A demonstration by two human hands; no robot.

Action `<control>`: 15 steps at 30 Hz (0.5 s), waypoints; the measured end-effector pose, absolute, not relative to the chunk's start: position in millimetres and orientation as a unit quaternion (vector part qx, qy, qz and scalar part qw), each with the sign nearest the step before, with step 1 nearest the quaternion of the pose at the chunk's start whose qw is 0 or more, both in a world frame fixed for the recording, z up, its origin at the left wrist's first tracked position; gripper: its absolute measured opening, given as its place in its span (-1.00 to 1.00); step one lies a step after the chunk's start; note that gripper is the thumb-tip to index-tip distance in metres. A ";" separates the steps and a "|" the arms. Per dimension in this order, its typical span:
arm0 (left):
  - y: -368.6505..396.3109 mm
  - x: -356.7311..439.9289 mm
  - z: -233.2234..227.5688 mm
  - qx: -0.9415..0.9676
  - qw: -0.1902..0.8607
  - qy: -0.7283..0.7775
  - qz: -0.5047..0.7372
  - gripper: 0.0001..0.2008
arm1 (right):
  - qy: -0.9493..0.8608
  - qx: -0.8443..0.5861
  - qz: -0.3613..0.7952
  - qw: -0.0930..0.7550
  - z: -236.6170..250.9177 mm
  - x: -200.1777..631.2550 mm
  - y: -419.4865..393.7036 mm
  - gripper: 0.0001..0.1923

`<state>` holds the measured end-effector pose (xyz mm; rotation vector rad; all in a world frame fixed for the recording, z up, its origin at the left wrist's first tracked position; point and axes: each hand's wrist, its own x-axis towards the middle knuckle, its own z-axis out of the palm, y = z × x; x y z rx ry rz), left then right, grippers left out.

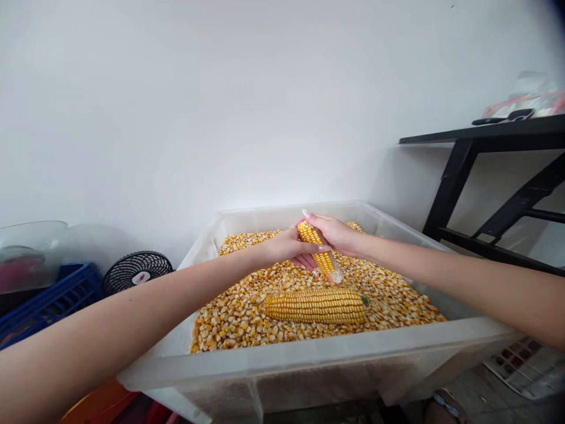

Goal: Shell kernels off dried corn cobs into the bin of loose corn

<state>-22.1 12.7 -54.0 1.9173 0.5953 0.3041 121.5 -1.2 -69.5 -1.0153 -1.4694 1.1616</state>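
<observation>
Corn cob (318, 253), partly stripped: held over the far middle of the tub, tilted, its bare pale tip pointing down and to the right.

Going left to right, we list:
- Blue crate (53, 297), far left, low, with a clear plastic container (30, 250) above it.
- Small black fan (136, 270), just right of the crate, against the wall.
- Left hand (289, 246), closed round the upper part of the held cob, thumb across the kernels.
- Translucent tub (309, 359), middle of the scene, filled with loose kernels (238, 318).
- Whole corn cob (315, 306), lying flat on the kernels, near side of the hands, not touched.
- Right hand (333, 232), closed on the same held cob from the far side, touching the left hand.
- Black frame table (485, 138), far right, carrying a plastic-wrapped bundle (525, 100) we cannot make out.

Step in hand, as we judge it: shelling, with kernels being rubbed off the held cob into the tub; part of it is already bare. The next move, in our view, calls for a firm twist or thumb push along the remaining rows, keeping the cob above the tub so the kernels drop inside.
</observation>
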 end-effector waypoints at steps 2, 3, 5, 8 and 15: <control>13.1 -21.9 -53.5 0.804 0.525 0.250 0.123 -0.57 | -0.578 -0.412 0.510 0.485 -69.6 121.2 -0.6 -0.57; 13.3 -21.7 -53.2 0.805 0.525 0.249 0.123 -0.57 | -0.568 -0.405 0.534 0.477 -69.3 120.8 -0.9 -0.53; 13.6 -21.1 -52.8 0.805 0.524 0.248 0.128 -0.55 | -0.567 -0.389 0.577 0.440 -68.3 119.4 -2.3 -0.45; 13.7 -20.4 -53.0 0.811 0.511 0.253 0.129 -0.50 | -0.590 -0.389 0.551 0.444 -66.1 116.6 -6.3 -0.56; 17.1 -21.1 -57.4 0.814 0.500 0.261 0.137 -0.33 | -0.585 -0.390 0.529 0.475 -63.5 114.8 -8.5 -0.69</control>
